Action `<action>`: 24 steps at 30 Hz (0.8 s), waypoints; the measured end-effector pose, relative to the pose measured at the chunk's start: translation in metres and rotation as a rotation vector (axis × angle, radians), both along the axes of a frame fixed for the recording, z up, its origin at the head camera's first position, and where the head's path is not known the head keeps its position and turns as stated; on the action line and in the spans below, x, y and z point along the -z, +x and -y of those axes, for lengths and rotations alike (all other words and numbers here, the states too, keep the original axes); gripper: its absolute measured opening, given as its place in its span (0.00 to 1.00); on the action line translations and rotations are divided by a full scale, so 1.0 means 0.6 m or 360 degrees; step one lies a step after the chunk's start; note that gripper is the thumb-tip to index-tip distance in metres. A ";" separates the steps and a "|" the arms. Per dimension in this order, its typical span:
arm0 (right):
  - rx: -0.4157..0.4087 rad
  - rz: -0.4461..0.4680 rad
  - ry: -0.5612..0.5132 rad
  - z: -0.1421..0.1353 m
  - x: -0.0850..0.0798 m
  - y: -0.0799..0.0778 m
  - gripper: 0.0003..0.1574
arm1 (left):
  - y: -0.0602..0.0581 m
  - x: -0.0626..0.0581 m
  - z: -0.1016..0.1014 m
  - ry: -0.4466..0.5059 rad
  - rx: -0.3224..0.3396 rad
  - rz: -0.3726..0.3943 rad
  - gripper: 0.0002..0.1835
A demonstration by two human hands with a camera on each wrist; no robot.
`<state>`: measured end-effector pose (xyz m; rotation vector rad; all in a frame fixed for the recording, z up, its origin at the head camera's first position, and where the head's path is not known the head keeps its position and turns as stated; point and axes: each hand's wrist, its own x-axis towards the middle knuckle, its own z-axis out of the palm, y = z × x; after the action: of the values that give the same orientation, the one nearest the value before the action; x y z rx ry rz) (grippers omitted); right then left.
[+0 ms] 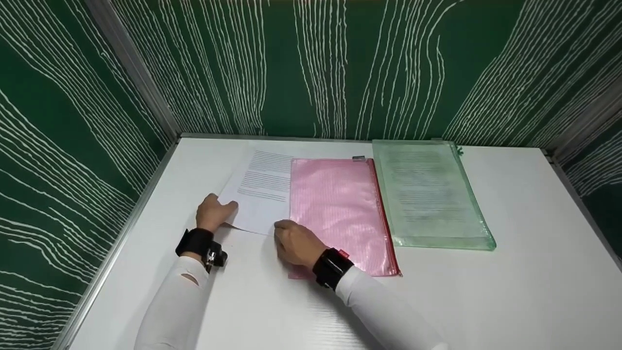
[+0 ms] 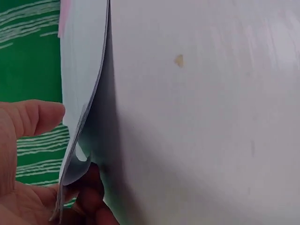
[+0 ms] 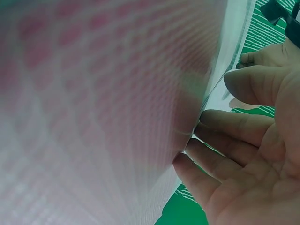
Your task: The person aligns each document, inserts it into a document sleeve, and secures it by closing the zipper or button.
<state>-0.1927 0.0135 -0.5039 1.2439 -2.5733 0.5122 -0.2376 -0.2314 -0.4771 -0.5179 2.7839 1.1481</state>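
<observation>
White printed sheets of paper lie left of a pink mesh zip folder, their right side meeting or passing under its left edge; which, I cannot tell. My left hand holds the near-left corner of the sheets, thumb above and curled fingers below. There the near edge lifts slightly off the table. At the near-right corner is my right hand, over the folder's left edge. In the right wrist view its fairly straight fingers touch the folder's edge, with the thumb apart from them.
A green zip folder with printed sheets inside lies right of the pink one. The white table is bounded by green walls with white wavy lines. Black straps with cameras sit on both wrists.
</observation>
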 end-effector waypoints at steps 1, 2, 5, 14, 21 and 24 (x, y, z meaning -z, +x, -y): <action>-0.0002 0.0008 0.0002 0.000 0.000 0.000 0.10 | 0.000 0.000 0.002 0.0041 -0.0002 -0.0003 0.34; -0.0002 0.0015 0.0007 0.000 0.000 0.000 0.10 | -0.001 0.000 0.004 0.0081 -0.0004 -0.0005 0.35; -0.0003 0.0019 0.0016 0.000 -0.001 0.000 0.09 | -0.004 -0.004 0.009 0.0196 -0.0019 0.0003 0.35; 0.0003 0.0043 0.0033 0.000 -0.002 0.002 0.09 | -0.013 -0.011 0.012 0.0379 -0.0144 -0.0059 0.29; 0.0016 0.0085 0.0045 0.000 -0.006 0.002 0.11 | -0.010 -0.011 0.018 0.0278 -0.0159 -0.0115 0.23; 0.0005 0.0079 0.0042 -0.001 -0.006 0.002 0.12 | -0.008 -0.011 0.021 0.0185 -0.0126 -0.0143 0.20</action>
<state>-0.1918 0.0142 -0.5004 1.2508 -2.6308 0.5160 -0.2423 -0.2438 -0.4703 -0.5840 2.7712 1.3733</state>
